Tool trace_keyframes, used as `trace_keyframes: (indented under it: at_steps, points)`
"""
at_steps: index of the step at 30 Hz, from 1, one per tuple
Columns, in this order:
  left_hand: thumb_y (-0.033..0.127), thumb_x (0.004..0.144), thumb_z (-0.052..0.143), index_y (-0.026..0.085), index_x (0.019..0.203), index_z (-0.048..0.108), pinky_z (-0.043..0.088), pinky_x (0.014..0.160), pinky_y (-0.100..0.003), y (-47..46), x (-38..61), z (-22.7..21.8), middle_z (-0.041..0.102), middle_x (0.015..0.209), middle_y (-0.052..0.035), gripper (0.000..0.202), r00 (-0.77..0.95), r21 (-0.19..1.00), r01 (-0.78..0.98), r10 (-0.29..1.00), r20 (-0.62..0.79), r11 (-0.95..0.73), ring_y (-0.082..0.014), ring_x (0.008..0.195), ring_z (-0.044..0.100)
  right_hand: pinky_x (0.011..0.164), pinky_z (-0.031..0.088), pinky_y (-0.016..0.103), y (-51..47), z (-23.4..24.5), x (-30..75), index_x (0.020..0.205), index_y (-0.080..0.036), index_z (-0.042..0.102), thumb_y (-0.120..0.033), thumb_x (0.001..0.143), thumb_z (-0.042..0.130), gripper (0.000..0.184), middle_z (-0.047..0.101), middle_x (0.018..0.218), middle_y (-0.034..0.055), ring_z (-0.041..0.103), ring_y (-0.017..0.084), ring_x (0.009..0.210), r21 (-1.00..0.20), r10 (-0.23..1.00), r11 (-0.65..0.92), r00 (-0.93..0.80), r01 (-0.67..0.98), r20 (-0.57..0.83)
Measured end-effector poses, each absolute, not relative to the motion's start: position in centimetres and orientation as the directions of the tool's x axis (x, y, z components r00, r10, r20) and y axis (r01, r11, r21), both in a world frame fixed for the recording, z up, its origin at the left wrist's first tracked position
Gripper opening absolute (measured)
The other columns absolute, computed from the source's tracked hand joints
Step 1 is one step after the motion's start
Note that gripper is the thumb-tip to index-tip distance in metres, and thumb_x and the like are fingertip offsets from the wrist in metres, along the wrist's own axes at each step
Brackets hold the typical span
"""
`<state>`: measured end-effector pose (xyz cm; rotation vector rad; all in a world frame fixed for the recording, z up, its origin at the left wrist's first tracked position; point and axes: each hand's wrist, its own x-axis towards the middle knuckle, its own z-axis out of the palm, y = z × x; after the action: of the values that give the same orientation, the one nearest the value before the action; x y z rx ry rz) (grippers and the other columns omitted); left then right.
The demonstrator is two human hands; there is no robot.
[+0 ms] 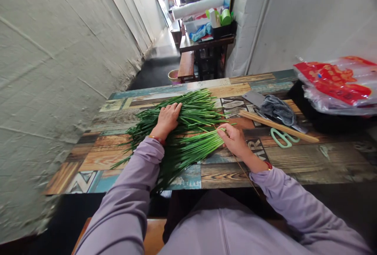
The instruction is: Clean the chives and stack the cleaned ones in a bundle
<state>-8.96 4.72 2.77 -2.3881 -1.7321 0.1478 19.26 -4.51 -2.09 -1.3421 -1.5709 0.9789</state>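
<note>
The right hand (235,140) is closed, fingers and thumb curled around the pale ends of a small bunch (197,149) of long green chives that lies on the table (294,161) and points away to the person's left. A thin, straw-coloured strand (246,174) runs from under this hand back toward the person's body; what it is cannot be told. The left hand (168,118) is open and flat, palm down on the larger pile (194,110) of chives just behind the bunch, pressing it rather than gripping it. The two lots touch along their length, leaves crossing where they meet. The step in hand looks like parting one bunch from the heap, and it probably goes best with the flat hand weighing the pile down so it does not drag. The closing hand should stay near the cut ends, where the stalks are firm, and draw along their length. A light squeeze seems wise, since the leaves bruise easily, and the ends should sit level. Beyond the right hand lie a pair of long wooden sticks (277,126), green-handled scissors (283,138) just beside them, a grey cloth (277,110) and a cleaver (252,97). Red-printed plastic bags (335,82) sit at the table's far right, well apart from the chives.
</note>
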Motion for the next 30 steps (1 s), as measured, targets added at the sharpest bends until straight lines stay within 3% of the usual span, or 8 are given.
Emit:
trace_keyframes:
  at_steps: [4, 9, 14, 18, 21, 24, 27, 30]
  points:
    - [0.009, 0.082, 0.048, 0.019, 0.147, 0.043, 0.043, 0.093, -0.048, 4.6, -8.7, 2.6, 0.059, 0.137, -0.0167, 0.066, 0.272, -0.256, 0.938, 0.954, 0.127, -0.234, -0.0339, 0.119, 0.054, 0.043, 0.043, 0.023, -4.5, -2.0, 19.2, 0.093, -0.023, 0.063, -0.047, 0.091, 0.052, 0.027, 0.067, 0.072, -0.0006, 0.059, 0.012, 0.045, -0.934, 0.991, 0.122, -0.089, 0.337, 0.098]
    - [0.010, 0.089, 0.038, 0.016, 0.147, 0.045, 0.045, 0.090, -0.048, 4.6, -8.7, 2.3, 0.059, 0.136, -0.0183, 0.058, 0.186, -0.258, 0.957, 0.965, 0.187, -0.134, -0.0351, 0.118, 0.055, 0.044, 0.044, 0.023, -4.5, -2.1, 19.1, 0.095, -0.021, 0.064, -0.047, 0.092, 0.051, 0.029, 0.064, 0.069, -0.0009, 0.059, 0.012, 0.045, -0.944, 0.989, 0.133, -0.104, 0.301, 0.106]
    - [0.016, 0.080, 0.058, 0.013, 0.155, 0.033, 0.042, 0.103, -0.051, 4.1, -9.2, 2.9, 0.042, 0.155, -0.0190, 0.078, 0.197, -0.237, 0.954, 0.979, 0.045, -0.181, -0.0368, 0.134, 0.046, 0.045, 0.044, 0.022, -4.3, -2.6, 19.1, 0.096, -0.020, 0.063, -0.047, 0.092, 0.051, 0.030, 0.060, 0.068, -0.0020, 0.057, 0.011, 0.046, -0.951, 0.986, 0.139, -0.128, 0.275, 0.107]
    - [0.019, 0.077, 0.067, 0.019, 0.159, 0.026, 0.025, 0.117, -0.061, 2.4, -9.0, 4.6, 0.028, 0.164, -0.0162, 0.091, 0.232, -0.210, 0.950, 0.972, -0.018, -0.231, -0.0396, 0.146, 0.033, 0.049, 0.047, 0.023, -4.2, -3.1, 19.1, 0.097, -0.019, 0.063, -0.049, 0.092, 0.051, 0.032, 0.063, 0.074, -0.0005, 0.058, 0.011, 0.049, -0.952, 0.984, 0.152, -0.129, 0.266, 0.122]
    - [0.018, 0.085, 0.060, 0.023, 0.152, 0.041, 0.023, 0.118, -0.060, 0.7, -7.5, 5.6, 0.038, 0.160, -0.0129, 0.070, 0.286, -0.130, 0.953, 0.955, 0.083, -0.274, -0.0358, 0.145, 0.037, 0.048, 0.046, 0.023, -4.1, -3.4, 19.2, 0.099, -0.019, 0.063, -0.050, 0.093, 0.050, 0.033, 0.063, 0.072, -0.0007, 0.058, 0.011, 0.048, -0.950, 0.985, 0.148, -0.124, 0.275, 0.118]
    - [0.018, 0.093, 0.050, 0.022, 0.133, 0.062, 0.038, 0.109, -0.048, -0.6, -5.3, 5.4, 0.062, 0.138, -0.0110, 0.041, 0.348, 0.019, 0.933, 0.914, 0.209, -0.360, -0.0272, 0.124, 0.057, 0.043, 0.041, 0.021, -4.1, -3.6, 19.3, 0.099, -0.020, 0.063, -0.052, 0.093, 0.050, 0.036, 0.060, 0.064, -0.0027, 0.055, 0.010, 0.043, -0.948, 0.989, 0.125, -0.116, 0.294, 0.094]
    - [0.017, 0.096, 0.047, 0.018, 0.111, 0.073, 0.048, 0.093, -0.039, -0.8, -3.1, 4.1, 0.070, 0.112, -0.0108, 0.030, 0.441, 0.118, 0.879, 0.881, 0.173, -0.463, -0.0235, 0.103, 0.063, 0.040, 0.041, 0.020, -3.9, -4.0, 19.3, 0.099, -0.020, 0.064, -0.056, 0.091, 0.051, 0.038, 0.061, 0.070, -0.0023, 0.056, 0.009, 0.043, -0.964, 0.992, 0.081, -0.110, 0.251, 0.055]
    - [0.015, 0.095, 0.048, 0.016, 0.102, 0.075, 0.049, 0.086, -0.036, -0.2, -1.7, 2.7, 0.070, 0.104, -0.0113, 0.028, 0.522, 0.116, 0.840, 0.848, 0.098, -0.530, -0.0226, 0.097, 0.062, 0.039, 0.044, 0.020, -3.6, -4.3, 19.1, 0.097, -0.020, 0.063, -0.057, 0.088, 0.055, 0.039, 0.062, 0.077, -0.0014, 0.059, 0.010, 0.049, -0.984, 0.997, 0.027, -0.079, 0.175, 0.014]
